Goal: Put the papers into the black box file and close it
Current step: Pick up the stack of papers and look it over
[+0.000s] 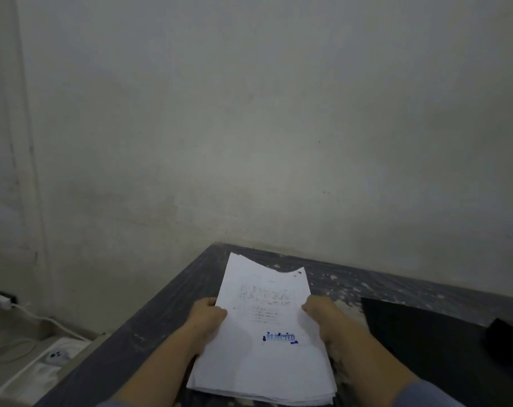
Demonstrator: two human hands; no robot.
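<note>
papers are held over the worn table, gripped at both side edges by the closed left hand and right hand, and should be squared before being carried right to the black box file.

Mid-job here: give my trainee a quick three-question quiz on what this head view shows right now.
1. True or false: both hands grip the stack of papers.
2. Which word is stamped in blue on the top sheet?
3. The black box file lies on which side of the papers: A) the person's left, B) the person's right?

Key:
1. True: left hand and right hand hold opposite edges.
2. REJECTED.
3. B, on the dark table.
</note>
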